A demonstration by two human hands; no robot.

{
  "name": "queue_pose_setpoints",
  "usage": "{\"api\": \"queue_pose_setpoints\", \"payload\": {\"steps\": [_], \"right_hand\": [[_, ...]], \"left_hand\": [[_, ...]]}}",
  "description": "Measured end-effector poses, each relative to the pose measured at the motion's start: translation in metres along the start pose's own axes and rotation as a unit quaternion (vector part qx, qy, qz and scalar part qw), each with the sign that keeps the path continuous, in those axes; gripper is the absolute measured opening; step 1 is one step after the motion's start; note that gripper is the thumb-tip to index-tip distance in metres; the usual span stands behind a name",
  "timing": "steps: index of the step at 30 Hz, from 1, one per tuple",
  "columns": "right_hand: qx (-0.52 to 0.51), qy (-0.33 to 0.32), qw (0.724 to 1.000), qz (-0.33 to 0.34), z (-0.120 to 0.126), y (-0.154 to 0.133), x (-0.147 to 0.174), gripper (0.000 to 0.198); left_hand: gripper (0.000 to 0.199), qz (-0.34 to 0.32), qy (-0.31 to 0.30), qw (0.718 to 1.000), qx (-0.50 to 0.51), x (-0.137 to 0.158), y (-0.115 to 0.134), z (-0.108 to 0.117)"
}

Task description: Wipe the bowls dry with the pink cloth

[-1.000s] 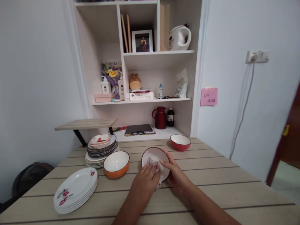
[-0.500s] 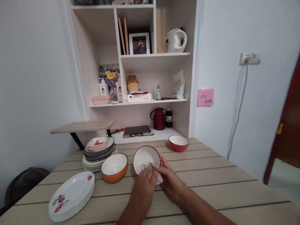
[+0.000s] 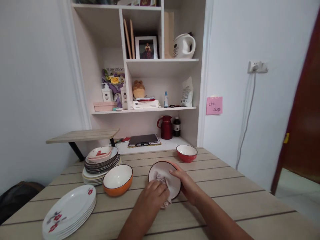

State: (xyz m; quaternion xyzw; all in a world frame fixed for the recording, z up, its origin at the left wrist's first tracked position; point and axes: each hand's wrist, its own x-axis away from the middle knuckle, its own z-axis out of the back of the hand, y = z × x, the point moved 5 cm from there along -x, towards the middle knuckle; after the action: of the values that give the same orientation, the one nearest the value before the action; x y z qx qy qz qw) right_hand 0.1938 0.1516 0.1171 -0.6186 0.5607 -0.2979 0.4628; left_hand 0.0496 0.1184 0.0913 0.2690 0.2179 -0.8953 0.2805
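A bowl (image 3: 174, 181) with a white inside, dark rim and a bit of orange outside is tipped on its side toward me above the table. My right hand (image 3: 186, 183) grips its right edge, thumb over the rim and fingers behind. Inside the bowl, my left hand (image 3: 156, 195) presses a crumpled pale cloth (image 3: 165, 203) against the lower left of the inner wall. Just left stands an orange bowl (image 3: 118, 180), upright. A smaller red bowl (image 3: 186, 153) sits farther back on the right.
At the front left lies a stack of white oval plates (image 3: 70, 211) with red flowers. Behind it rises a pile of mixed plates (image 3: 101, 165) topped by small dishes. A small raised shelf (image 3: 82, 135) overhangs the left edge. A red jug (image 3: 166, 127) stands in the back niche.
The bowl has turned more onto its side and shifted slightly right and down. My left hand has moved deeper into it with the cloth. The view has swung a little right.
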Motion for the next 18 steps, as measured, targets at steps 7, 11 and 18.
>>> {"api": "queue_pose_setpoints", "payload": {"steps": [7,11,18], "right_hand": [[-0.067,-0.024,0.997,-0.035,0.003,0.023,-0.003,0.086],[-0.101,-0.043,0.994,0.002,-0.012,0.03,-0.004,0.102],[-0.131,0.018,0.991,0.001,-0.014,0.029,-0.004,0.084]], "left_hand": [[0.01,0.015,0.055,0.997,-0.056,0.01,-0.007,-0.013],[0.022,0.056,0.114,0.991,-0.042,0.011,-0.01,-0.009],[0.032,0.008,0.12,0.992,-0.027,0.009,-0.001,-0.005]]}}
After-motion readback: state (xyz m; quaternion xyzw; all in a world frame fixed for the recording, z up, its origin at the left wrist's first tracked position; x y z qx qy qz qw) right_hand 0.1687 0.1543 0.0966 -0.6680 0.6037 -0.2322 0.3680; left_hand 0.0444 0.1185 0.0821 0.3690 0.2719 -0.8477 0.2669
